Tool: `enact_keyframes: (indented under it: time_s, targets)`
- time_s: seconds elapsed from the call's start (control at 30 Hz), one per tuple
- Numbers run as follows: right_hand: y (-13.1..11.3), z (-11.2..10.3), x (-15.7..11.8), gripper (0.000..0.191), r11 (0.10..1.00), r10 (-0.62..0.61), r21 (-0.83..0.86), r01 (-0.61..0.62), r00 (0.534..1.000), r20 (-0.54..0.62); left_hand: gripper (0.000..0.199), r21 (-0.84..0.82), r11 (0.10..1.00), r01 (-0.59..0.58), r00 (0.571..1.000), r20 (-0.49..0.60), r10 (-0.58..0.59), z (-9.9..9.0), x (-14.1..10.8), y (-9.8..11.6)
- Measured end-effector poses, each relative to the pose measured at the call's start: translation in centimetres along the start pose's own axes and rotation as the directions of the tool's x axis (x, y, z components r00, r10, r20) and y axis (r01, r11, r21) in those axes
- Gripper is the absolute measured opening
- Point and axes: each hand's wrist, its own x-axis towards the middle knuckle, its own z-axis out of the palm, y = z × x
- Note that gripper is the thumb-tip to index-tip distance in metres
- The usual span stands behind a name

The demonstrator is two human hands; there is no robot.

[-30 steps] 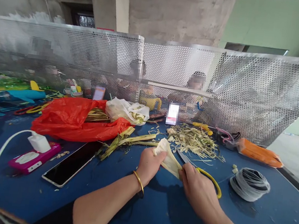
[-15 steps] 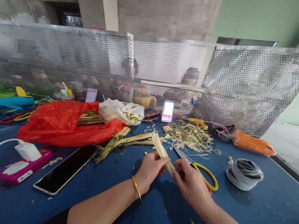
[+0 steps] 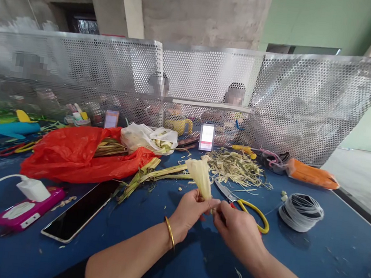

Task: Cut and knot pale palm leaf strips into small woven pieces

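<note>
A pale, dry strip that looks like corn husk [image 3: 200, 175] stands up from my hands, its wide end fanned out at the top. My left hand [image 3: 193, 207] pinches it near the narrow lower end, a gold bangle on the wrist. Right beside it, my right hand [image 3: 237, 224] is closed at the same lower end, fingertips together; the tip of the strip is hidden between the fingers. Scissors [image 3: 251, 212] with yellow handles lie open-bladed just behind my right hand. Long dry husk strips [image 3: 164, 174] lie to the left of the held piece.
Husk scraps [image 3: 234, 166] are heaped at the back. A coil of grey-white cord [image 3: 301, 213] and an orange packet [image 3: 313, 173] lie right. Leftward are a red plastic bag [image 3: 65, 151], a black-screened phone [image 3: 80, 211] and a magenta power strip [image 3: 27, 212]. A perforated metal screen [image 3: 210, 76] runs behind.
The husk has turned so its broad face shows, fanned wider at the top. My right fingers have closed in against its lower end, nearer my left hand.
</note>
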Motion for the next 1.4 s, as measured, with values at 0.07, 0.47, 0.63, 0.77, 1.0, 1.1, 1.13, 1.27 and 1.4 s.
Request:
enact_keyframes:
  time_s: [0.07,0.47,0.63,0.77,1.0,1.1,1.13,1.27,1.4]
  targets:
    - [0.0,0.3,-0.1,0.029,0.989,-0.075,-0.129,0.071,0.997,-0.028,0.042,-0.001,1.0,0.003,1.0,-0.006,-0.003,0.3,-0.2,-0.2]
    - [0.2,-0.7,0.3,0.038,0.915,0.187,0.347,-0.204,0.979,0.084,0.023,-0.04,0.996,-0.076,0.996,-0.058,0.073,0.2,-0.1,-0.3]
    - [0.5,-0.6,0.9,0.039,0.669,0.121,0.69,-0.276,0.956,0.266,0.025,-0.073,0.996,-0.045,0.999,0.018,0.047,-0.2,0.1,-0.1]
    - [0.8,0.0,1.0,0.041,0.644,0.015,0.733,-0.217,0.962,0.272,0.028,-0.075,0.996,-0.036,0.998,0.052,0.04,-0.3,0.1,-0.4]
    - [0.0,0.1,0.4,0.03,0.784,0.096,0.594,-0.18,0.981,0.171,0.02,0.045,0.99,-0.131,0.983,-0.127,0.136,0.0,0.3,-0.6]
    - [-0.5,-0.2,0.1,0.028,0.874,0.147,0.448,-0.186,0.982,0.12,0.019,0.111,0.982,-0.15,0.97,-0.177,0.168,-0.2,0.4,-0.6]
    - [-0.5,-0.3,0.1,0.024,0.892,0.145,0.417,-0.176,0.984,0.105,0.019,0.136,0.978,-0.156,0.965,-0.191,0.18,-0.2,0.5,-0.6]
    - [0.1,-0.4,0.3,0.016,0.915,0.141,0.376,-0.149,0.989,0.047,0.018,0.172,0.973,-0.155,0.954,-0.229,0.193,-0.5,0.6,-0.5]
    - [0.7,-0.1,0.6,0.019,0.804,0.137,0.571,-0.169,0.986,0.099,0.015,0.02,0.995,-0.095,0.973,-0.211,0.097,-0.6,0.6,0.0]
